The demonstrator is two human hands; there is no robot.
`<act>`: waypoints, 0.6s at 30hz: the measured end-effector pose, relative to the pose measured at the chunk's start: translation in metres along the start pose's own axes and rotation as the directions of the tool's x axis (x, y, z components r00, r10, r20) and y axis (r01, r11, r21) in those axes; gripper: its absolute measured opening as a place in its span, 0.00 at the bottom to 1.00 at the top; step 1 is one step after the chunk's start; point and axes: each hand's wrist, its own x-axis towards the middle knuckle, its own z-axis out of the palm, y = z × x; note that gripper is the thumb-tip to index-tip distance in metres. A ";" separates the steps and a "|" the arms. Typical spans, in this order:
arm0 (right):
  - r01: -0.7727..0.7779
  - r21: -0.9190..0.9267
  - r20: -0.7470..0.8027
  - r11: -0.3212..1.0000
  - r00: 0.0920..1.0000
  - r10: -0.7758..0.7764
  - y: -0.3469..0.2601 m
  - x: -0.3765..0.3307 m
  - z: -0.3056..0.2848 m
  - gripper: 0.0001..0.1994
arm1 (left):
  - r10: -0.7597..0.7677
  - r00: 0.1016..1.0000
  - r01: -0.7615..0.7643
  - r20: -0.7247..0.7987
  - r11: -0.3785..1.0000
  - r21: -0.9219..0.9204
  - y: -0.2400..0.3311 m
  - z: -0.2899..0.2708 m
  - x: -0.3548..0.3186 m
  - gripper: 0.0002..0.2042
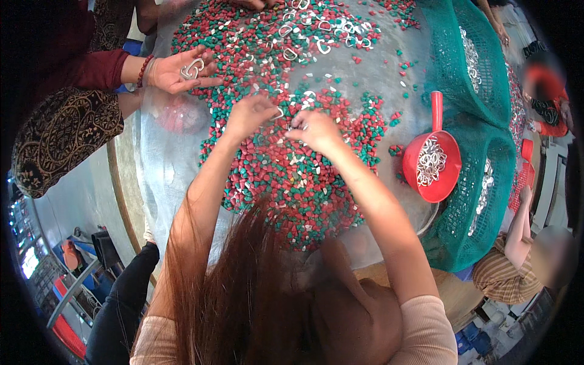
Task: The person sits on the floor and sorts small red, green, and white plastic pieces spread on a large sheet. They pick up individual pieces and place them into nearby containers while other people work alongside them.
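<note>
Above a pile of small red, green and white cone-like pieces (292, 176), my two hands are close together. My left hand (250, 115) is closed in a pinch, with a pale metal ring (280, 113) at its fingertips. My right hand (317, 130) pinches too, its fingers curled in; a bit of shiny metal seems to show there, too small to name. Several silvery metal rings (290, 54) lie on the pieces farther off. To my right stands a red long-handled scoop (449, 182) holding many such rings (431, 161).
Clear plastic sheeting (167, 207) covers the table. At left, a co-worker's open hand (176, 72) holds some metal rings; another hand (252, 3) reaches in at the top. Green mesh baskets (453, 237) with metal rings line the right side. A person in striped clothing (508, 274) sits beyond.
</note>
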 end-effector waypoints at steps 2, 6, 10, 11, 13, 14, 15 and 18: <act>-0.053 -0.249 0.017 0.967 0.998 0.059 -0.012 -0.005 0.003 0.12 | -0.032 0.992 0.079 0.120 0.906 -0.416 -0.007 -0.003 0.003 0.10; -0.122 0.282 -0.023 0.951 0.991 0.134 0.000 -0.020 -0.023 0.12 | 0.114 0.946 0.178 0.303 0.599 -0.781 0.005 -0.014 -0.010 0.10; -0.190 0.345 -0.025 0.919 0.977 0.211 0.045 -0.071 -0.093 0.12 | 0.184 0.894 0.234 0.408 0.584 -0.777 0.057 0.017 -0.006 0.13; -0.207 0.257 -0.077 0.944 0.969 0.234 0.044 -0.093 -0.119 0.11 | 0.172 0.879 0.247 0.444 0.631 -0.735 0.075 0.034 -0.003 0.12; -0.287 0.215 -0.204 0.933 0.922 0.330 0.062 -0.137 -0.156 0.10 | 0.196 0.857 0.237 0.476 0.670 -0.703 0.116 0.078 0.004 0.13; -0.386 0.179 -0.237 0.905 0.876 0.420 0.056 -0.156 -0.177 0.11 | 0.210 0.837 0.231 0.506 0.702 -0.673 0.141 0.100 0.003 0.14; -0.302 0.029 -0.415 0.953 0.864 0.286 0.089 -0.175 -0.181 0.08 | 0.265 0.794 0.240 0.547 0.690 -0.683 0.166 0.126 0.003 0.15; -0.545 0.110 -0.463 0.831 0.712 0.528 0.107 -0.207 -0.202 0.11 | 0.240 0.744 0.249 0.623 0.766 -0.592 0.233 0.186 -0.019 0.21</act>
